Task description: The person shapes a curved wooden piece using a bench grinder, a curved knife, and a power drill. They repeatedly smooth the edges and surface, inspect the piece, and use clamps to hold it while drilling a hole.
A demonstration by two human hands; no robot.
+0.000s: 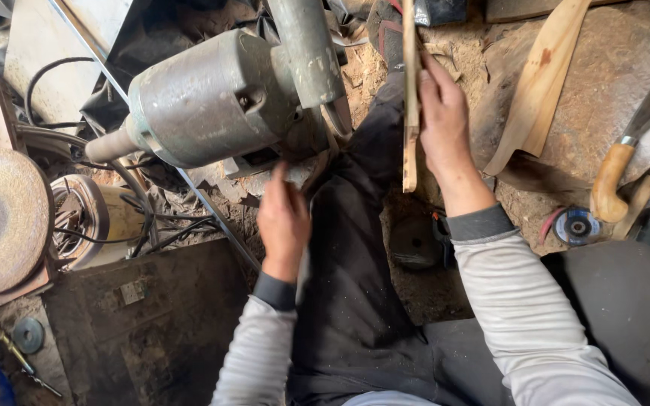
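Note:
My right hand (442,120) grips a thin, narrow wooden strip (410,83) held upright, edge-on to the camera, above my dark trouser leg (355,256). My left hand (283,219) is blurred, fingers pointing up toward the underside of a large grey metal motor (212,98), just below its base; it holds nothing that I can see. A grey metal guard (308,45) stands at the motor's right end, close to the strip.
A round abrasive disc (1,218) lies at the left beside a wire coil (88,218). At the right are a curved wooden piece (543,75), a wooden-handled blade (626,158), a small grinding disc (577,225) and sawdust-covered ground.

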